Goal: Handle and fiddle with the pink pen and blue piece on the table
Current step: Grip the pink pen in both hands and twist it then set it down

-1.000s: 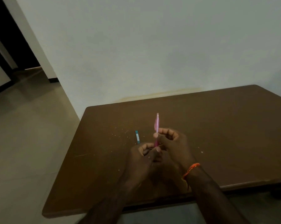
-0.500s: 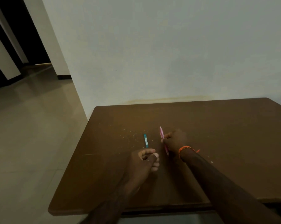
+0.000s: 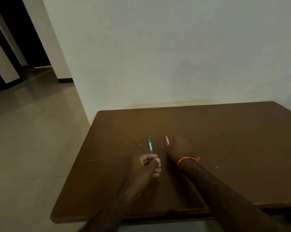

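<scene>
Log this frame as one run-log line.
right hand: closed on pink pen | left hand: curled, nothing seen in it | blue piece: flat on table, untouched

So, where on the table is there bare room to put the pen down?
The whole right part of the table, beyond the right hand, is bare, as is the far strip along the wall. It is crowded only in the middle: the blue piece, the pink pen, the left hand and scattered crumbs.
</scene>
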